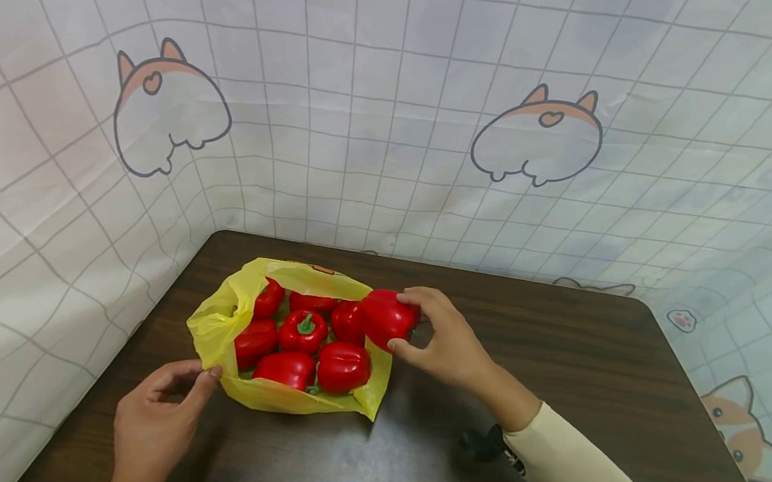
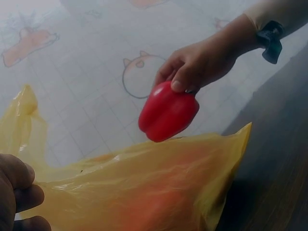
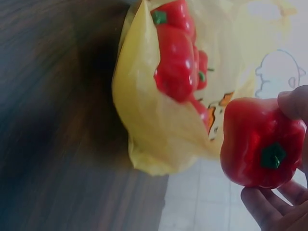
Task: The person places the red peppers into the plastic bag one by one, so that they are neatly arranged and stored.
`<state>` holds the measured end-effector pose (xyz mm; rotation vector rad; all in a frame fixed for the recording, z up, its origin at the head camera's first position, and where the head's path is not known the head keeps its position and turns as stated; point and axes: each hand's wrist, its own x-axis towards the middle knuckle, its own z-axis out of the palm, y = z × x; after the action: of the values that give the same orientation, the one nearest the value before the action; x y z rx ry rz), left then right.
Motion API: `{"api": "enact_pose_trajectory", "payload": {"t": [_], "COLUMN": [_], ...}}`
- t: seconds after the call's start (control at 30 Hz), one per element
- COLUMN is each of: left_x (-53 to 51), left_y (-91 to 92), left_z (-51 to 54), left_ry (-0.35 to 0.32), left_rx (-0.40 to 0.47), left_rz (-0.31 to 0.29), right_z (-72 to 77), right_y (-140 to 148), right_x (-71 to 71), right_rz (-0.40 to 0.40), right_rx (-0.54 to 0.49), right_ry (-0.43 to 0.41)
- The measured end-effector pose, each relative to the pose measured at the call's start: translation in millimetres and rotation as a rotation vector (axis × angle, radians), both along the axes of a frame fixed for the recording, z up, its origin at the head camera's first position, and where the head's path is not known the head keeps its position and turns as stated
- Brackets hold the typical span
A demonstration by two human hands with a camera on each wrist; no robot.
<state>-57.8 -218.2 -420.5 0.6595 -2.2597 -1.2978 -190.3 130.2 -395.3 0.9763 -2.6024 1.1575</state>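
Observation:
My right hand point(image 1: 449, 339) grips a red bell pepper point(image 1: 383, 315) by its stem end, above the right rim of a yellow plastic bag point(image 1: 284, 402). In the right wrist view the held pepper point(image 3: 260, 144) shows its green stem, with thumb and fingers on either side. Several more red bell peppers point(image 1: 343, 367) lie inside the wide-mouthed bag. At the bag's left edge, my left hand point(image 1: 159, 414) pinches the plastic between thumb and fingers. The left wrist view shows the bag's side point(image 2: 144, 192) with red showing through it.
Beneath the bag is a dark wooden table point(image 1: 548, 346). A white grid-patterned cloth point(image 1: 390, 128) with cartoon dogs hangs behind and around it. A dark strap point(image 1: 497, 443) circles my right wrist, below a cream sleeve point(image 1: 576, 460).

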Motion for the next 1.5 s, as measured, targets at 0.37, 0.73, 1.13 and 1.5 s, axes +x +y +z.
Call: {"api": "enact_pose_trajectory", "payload": {"t": [0.37, 0.73, 1.13, 1.5], "left_x": [1.0, 1.8, 0.0, -0.9], "left_y": [-1.0, -2.4, -0.4, 0.9], "left_z": [-0.4, -3.9, -3.1, -2.7], "left_ry": [0.008, 0.04, 0.03, 0.02], "left_rx": [0.001, 0.005, 0.009, 0.003], "left_rz": [-0.001, -0.013, -0.018, -0.009], "right_z": [0.0, -2.2, -3.7, -2.7], "right_y": [-36.7, -64.0, -102.4, -128.2], "right_x": [2.6, 6.8, 8.0, 6.5], "right_rz": [0.102, 0.16, 0.157, 0.154], "right_rx": [0.017, 0.029, 0.098, 0.142], "right_ry": [-0.019, -0.083, -0.106, -0.123]}}
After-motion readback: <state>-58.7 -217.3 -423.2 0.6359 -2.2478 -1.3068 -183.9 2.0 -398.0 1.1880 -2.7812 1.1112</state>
